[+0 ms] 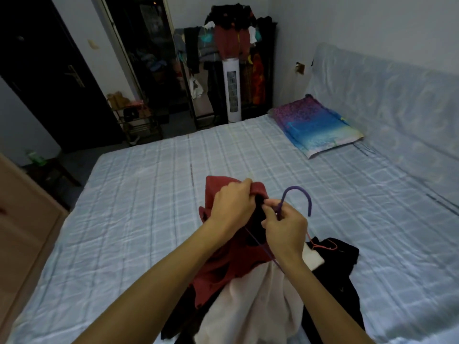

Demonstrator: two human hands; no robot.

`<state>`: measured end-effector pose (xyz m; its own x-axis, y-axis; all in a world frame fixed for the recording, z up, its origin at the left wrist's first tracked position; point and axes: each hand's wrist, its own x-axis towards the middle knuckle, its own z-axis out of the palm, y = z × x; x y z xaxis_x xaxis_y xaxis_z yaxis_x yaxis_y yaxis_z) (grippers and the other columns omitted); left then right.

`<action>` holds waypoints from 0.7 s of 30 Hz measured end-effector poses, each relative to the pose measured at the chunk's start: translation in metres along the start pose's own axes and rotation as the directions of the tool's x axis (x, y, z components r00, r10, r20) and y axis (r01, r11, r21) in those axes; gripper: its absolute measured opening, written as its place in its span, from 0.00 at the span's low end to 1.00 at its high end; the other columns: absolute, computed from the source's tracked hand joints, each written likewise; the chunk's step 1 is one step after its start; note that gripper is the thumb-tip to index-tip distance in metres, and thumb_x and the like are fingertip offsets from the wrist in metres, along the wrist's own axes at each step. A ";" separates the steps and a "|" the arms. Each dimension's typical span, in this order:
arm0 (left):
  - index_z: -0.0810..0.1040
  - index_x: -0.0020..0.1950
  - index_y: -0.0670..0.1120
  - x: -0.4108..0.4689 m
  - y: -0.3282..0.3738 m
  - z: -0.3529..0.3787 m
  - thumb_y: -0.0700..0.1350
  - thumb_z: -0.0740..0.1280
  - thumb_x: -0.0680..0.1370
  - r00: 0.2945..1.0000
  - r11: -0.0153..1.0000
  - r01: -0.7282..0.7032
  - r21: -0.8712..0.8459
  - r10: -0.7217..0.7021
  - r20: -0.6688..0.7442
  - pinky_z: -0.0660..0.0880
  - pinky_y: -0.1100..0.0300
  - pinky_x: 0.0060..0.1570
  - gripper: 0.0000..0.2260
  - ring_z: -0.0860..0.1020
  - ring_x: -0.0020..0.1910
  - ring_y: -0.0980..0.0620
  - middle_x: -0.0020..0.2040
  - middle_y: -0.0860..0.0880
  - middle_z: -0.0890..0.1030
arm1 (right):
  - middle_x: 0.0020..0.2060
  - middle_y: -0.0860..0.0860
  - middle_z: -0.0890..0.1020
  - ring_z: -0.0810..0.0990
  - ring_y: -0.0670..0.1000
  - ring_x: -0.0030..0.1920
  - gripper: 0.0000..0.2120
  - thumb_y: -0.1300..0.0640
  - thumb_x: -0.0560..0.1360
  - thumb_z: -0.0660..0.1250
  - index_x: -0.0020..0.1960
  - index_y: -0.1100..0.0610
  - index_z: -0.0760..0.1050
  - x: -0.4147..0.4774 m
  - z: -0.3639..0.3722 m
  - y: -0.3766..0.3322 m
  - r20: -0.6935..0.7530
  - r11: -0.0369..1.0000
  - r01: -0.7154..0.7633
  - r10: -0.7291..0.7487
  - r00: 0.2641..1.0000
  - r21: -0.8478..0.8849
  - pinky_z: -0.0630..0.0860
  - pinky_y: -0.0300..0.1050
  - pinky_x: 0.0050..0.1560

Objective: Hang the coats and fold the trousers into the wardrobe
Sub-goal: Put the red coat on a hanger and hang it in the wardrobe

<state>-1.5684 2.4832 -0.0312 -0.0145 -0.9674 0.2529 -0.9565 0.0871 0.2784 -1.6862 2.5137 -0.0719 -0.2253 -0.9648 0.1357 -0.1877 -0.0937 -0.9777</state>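
A dark red coat (223, 264) is lifted above the bed, its collar gripped by my left hand (232, 204). My right hand (285, 227) pinches the neck of a purple hanger (298, 192), whose hook curves up to the right and whose lower wire runs down behind the coat. Below the coat lie a pale pink garment (253, 304) and black clothes (340, 276). A pink hanger (323, 245) rests on the black clothes. The open wardrobe (154, 58) stands dark at the far left of the back wall.
The bed (149, 194) has a pale blue checked sheet, with a purple and blue pillow (313, 125) at its far right. A clothes rack (231, 45) piled with garments and a white tower fan (232, 90) stand beyond it. A shoe rack (134, 117) sits by the dark door.
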 end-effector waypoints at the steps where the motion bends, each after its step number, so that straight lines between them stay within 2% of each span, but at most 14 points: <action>1: 0.74 0.50 0.45 -0.004 -0.003 0.000 0.44 0.59 0.75 1.000 0.999 -0.011 -0.054 0.012 0.023 0.75 0.49 0.39 0.07 0.78 0.40 0.42 0.43 0.45 0.81 | 0.31 0.46 0.82 0.81 0.45 0.30 0.06 0.59 0.74 0.69 0.45 0.48 0.81 0.001 0.003 0.000 -0.016 1.000 -0.009 0.009 1.000 0.020 0.80 0.49 0.37; 4: 0.74 0.59 0.47 -0.008 -0.017 -0.008 0.48 0.56 0.73 0.987 0.979 -0.094 -0.183 0.116 0.112 0.75 0.50 0.48 0.17 0.77 0.48 0.46 0.51 0.47 0.80 | 0.35 0.45 0.84 0.82 0.45 0.35 0.05 0.59 0.74 0.70 0.46 0.50 0.82 0.004 0.013 -0.003 -0.040 0.998 0.044 -0.042 0.998 0.040 0.80 0.46 0.41; 6: 0.72 0.66 0.48 -0.003 -0.031 -0.018 0.49 0.54 0.72 0.969 0.977 -0.173 -0.124 0.192 0.155 0.72 0.52 0.55 0.24 0.74 0.55 0.48 0.57 0.47 0.78 | 0.37 0.45 0.84 0.82 0.45 0.35 0.05 0.59 0.73 0.70 0.45 0.50 0.82 0.006 0.017 -0.008 -0.063 0.995 0.083 -0.079 0.995 0.055 0.80 0.43 0.41; 8: 0.70 0.69 0.47 0.004 -0.045 -0.024 0.47 0.54 0.73 0.948 0.953 -0.303 0.011 0.300 0.104 0.66 0.56 0.55 0.24 0.69 0.54 0.49 0.56 0.47 0.76 | 0.35 0.46 0.84 0.81 0.44 0.31 0.06 0.59 0.73 0.71 0.44 0.49 0.81 0.009 0.020 -0.014 -0.077 0.992 0.110 -0.105 0.992 0.068 0.78 0.38 0.37; 10: 0.71 0.68 0.50 0.008 -0.058 -0.026 0.47 0.58 0.74 0.915 0.899 -0.399 0.181 0.404 0.014 0.64 0.56 0.52 0.22 0.67 0.50 0.50 0.50 0.48 0.74 | 0.33 0.46 0.83 0.81 0.44 0.30 0.07 0.60 0.73 0.71 0.43 0.48 0.80 0.012 0.023 -0.017 -0.087 0.989 0.130 -0.123 0.989 0.076 0.77 0.36 0.35; 12: 0.75 0.63 0.51 0.011 -0.071 -0.022 0.49 0.61 0.76 0.887 0.866 -0.409 0.289 0.451 -0.096 0.65 0.51 0.55 0.16 0.68 0.52 0.47 0.52 0.46 0.72 | 0.33 0.45 0.83 0.81 0.45 0.31 0.08 0.59 0.73 0.71 0.42 0.46 0.80 0.013 0.025 -0.017 -0.071 0.986 0.146 -0.140 0.988 0.075 0.79 0.41 0.37; 14: 0.77 0.56 0.49 0.017 -0.079 -0.018 0.51 0.62 0.76 0.880 0.844 -0.423 0.331 0.470 -0.074 0.66 0.47 0.61 0.12 0.72 0.57 0.43 0.55 0.43 0.75 | 0.33 0.45 0.83 0.82 0.47 0.31 0.07 0.57 0.73 0.71 0.42 0.45 0.80 0.011 0.028 -0.016 -0.044 0.984 0.174 -0.172 0.984 0.046 0.80 0.48 0.37; 15: 0.77 0.53 0.47 0.019 -0.081 -0.018 0.51 0.61 0.77 0.883 0.842 -0.438 0.316 0.469 -0.026 0.67 0.48 0.60 0.12 0.76 0.55 0.43 0.53 0.44 0.78 | 0.33 0.45 0.83 0.81 0.47 0.32 0.07 0.57 0.73 0.71 0.42 0.45 0.79 0.011 0.029 -0.016 -0.034 0.980 0.198 -0.197 0.980 0.028 0.80 0.50 0.37; 16: 0.77 0.52 0.47 0.020 -0.082 -0.020 0.52 0.58 0.77 0.884 0.847 -0.451 0.282 0.468 0.009 0.70 0.51 0.53 0.13 0.78 0.48 0.44 0.47 0.46 0.79 | 0.33 0.46 0.83 0.81 0.48 0.32 0.07 0.57 0.73 0.71 0.43 0.45 0.79 0.011 0.031 -0.016 -0.021 0.975 0.222 -0.222 0.975 0.013 0.79 0.51 0.37; 17: 0.76 0.50 0.46 0.020 -0.083 -0.021 0.52 0.55 0.78 0.883 0.852 -0.456 0.259 0.468 0.016 0.69 0.55 0.42 0.14 0.78 0.39 0.45 0.40 0.47 0.78 | 0.33 0.46 0.83 0.81 0.47 0.34 0.06 0.57 0.73 0.71 0.44 0.46 0.80 0.013 0.031 -0.016 -0.005 0.967 0.254 -0.254 0.967 -0.005 0.79 0.50 0.39; 18: 0.76 0.50 0.46 0.020 -0.083 -0.021 0.53 0.54 0.78 0.883 0.851 -0.456 0.261 0.470 0.009 0.65 0.57 0.34 0.15 0.76 0.33 0.46 0.36 0.48 0.75 | 0.35 0.47 0.83 0.81 0.46 0.37 0.05 0.57 0.73 0.71 0.46 0.48 0.80 0.017 0.032 -0.017 0.012 0.953 0.299 -0.299 0.954 -0.036 0.78 0.48 0.42; 21: 0.76 0.50 0.46 0.022 -0.084 -0.024 0.53 0.54 0.78 0.901 0.867 -0.414 0.277 0.434 -0.014 0.59 0.59 0.28 0.16 0.73 0.27 0.47 0.33 0.48 0.73 | 0.47 0.50 0.82 0.78 0.46 0.50 0.14 0.59 0.75 0.68 0.60 0.58 0.77 0.029 0.031 -0.019 0.003 0.860 0.457 -0.469 0.883 -0.227 0.74 0.41 0.53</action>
<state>-1.4807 2.4603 -0.0265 -0.4245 -0.8301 0.3616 -0.9041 0.4100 -0.1203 -1.6591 2.4802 -0.0544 -0.1083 -0.8089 0.5779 -0.4810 -0.4661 -0.7426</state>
